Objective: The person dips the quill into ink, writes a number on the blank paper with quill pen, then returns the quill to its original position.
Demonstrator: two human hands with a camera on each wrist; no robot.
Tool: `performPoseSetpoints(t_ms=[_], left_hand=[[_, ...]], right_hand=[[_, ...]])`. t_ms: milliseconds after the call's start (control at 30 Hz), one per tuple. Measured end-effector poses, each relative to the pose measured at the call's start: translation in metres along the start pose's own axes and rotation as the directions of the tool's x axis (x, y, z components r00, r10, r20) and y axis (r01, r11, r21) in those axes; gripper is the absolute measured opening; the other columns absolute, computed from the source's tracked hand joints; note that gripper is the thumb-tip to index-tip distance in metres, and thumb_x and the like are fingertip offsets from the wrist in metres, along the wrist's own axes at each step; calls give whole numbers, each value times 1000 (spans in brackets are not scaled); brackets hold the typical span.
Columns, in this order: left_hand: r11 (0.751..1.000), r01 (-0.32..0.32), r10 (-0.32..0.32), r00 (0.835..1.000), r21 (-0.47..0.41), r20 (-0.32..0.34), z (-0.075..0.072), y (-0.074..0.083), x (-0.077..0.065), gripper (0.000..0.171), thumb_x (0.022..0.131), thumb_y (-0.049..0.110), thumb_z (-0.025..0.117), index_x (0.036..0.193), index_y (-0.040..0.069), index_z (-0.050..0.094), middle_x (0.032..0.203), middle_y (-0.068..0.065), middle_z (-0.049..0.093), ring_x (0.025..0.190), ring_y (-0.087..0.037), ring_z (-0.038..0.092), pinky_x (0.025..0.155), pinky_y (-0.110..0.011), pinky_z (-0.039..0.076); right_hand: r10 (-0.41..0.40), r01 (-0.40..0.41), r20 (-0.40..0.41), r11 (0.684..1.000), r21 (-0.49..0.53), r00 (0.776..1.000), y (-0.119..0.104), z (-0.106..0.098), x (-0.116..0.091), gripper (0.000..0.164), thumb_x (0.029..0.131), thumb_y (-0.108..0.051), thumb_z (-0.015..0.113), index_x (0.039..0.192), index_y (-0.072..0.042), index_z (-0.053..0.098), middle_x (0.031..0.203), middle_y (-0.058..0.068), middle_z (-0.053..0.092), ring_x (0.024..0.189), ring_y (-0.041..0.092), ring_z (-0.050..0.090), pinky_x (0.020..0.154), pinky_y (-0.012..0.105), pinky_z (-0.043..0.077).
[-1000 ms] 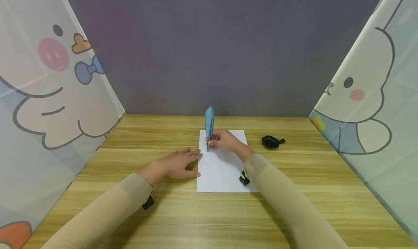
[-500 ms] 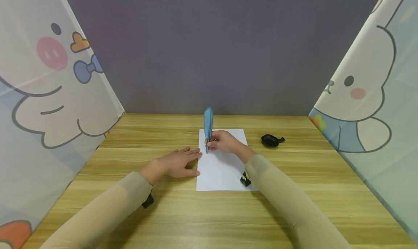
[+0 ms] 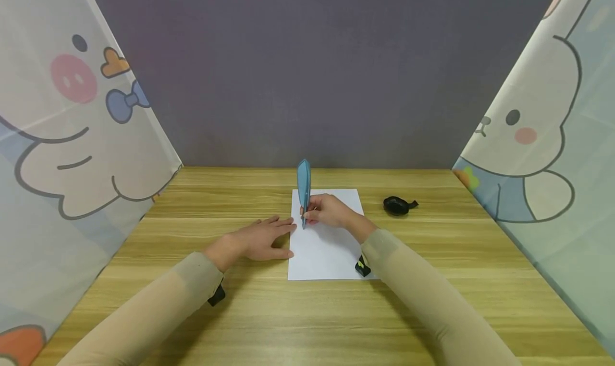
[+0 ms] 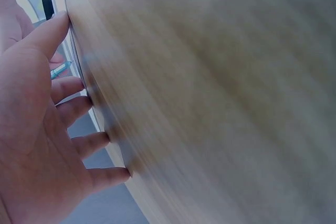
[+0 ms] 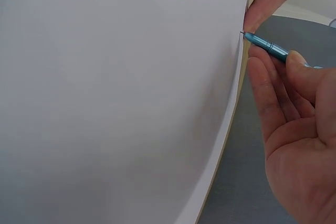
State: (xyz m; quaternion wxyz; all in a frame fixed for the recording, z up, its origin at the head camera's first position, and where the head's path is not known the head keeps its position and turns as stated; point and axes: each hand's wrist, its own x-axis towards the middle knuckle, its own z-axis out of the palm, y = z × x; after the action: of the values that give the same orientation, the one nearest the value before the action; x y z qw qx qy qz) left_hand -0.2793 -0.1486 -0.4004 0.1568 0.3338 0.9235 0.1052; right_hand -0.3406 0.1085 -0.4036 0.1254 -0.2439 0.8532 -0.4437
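A white sheet of paper (image 3: 322, 254) lies on the wooden table. Over its upper left part my right hand (image 3: 329, 210) pinches a blue pen (image 3: 304, 187) topped by a wide, feather-like piece. The pen stands nearly upright, its point down at the paper. In the right wrist view, the shiny blue barrel of the pen (image 5: 270, 47) shows between thumb and fingers, its thin tip at the sheet. My left hand (image 3: 261, 241) rests flat with fingers spread, its fingertips at the sheet's left edge. The left wrist view shows the palm side of that hand (image 4: 47, 108).
To the right of the sheet lies a black oval object (image 3: 396, 206) with a short tail. A grey wall (image 3: 312, 78) stands behind the table (image 3: 269, 323). Cartoon-printed cloths (image 3: 43, 179) hang on both sides.
The pen and my right hand have moved slightly toward me, the pen point tracking down the sheet. The left hand stays in place at the paper's edge.
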Motion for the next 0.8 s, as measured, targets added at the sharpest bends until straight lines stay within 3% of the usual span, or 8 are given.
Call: performPoseSetpoints(t_ms=[533, 800], left_hand=[[1000, 4, -4, 1000, 1, 6, 0, -2, 1, 83, 109, 63, 59, 174, 17, 36, 183, -7, 26, 168, -49, 22, 129, -79, 24], [1000, -3, 2, 1000, 12, 7, -1, -1, 0, 82, 109, 61, 59, 174, 16, 35, 183, -8, 26, 168, -49, 22, 129, -78, 24]], right_hand=[[-15, 15, 40, 1000, -20, 999, -5, 3, -12, 10, 107, -6, 71, 113, 1, 76, 100, 13, 81, 89, 18, 80, 82, 31, 68], [-10, 9, 71, 1000, 18, 997, -5, 4, -18, 10, 106, -4, 71, 112, 1, 76, 101, 13, 81, 90, 17, 80, 83, 31, 68]])
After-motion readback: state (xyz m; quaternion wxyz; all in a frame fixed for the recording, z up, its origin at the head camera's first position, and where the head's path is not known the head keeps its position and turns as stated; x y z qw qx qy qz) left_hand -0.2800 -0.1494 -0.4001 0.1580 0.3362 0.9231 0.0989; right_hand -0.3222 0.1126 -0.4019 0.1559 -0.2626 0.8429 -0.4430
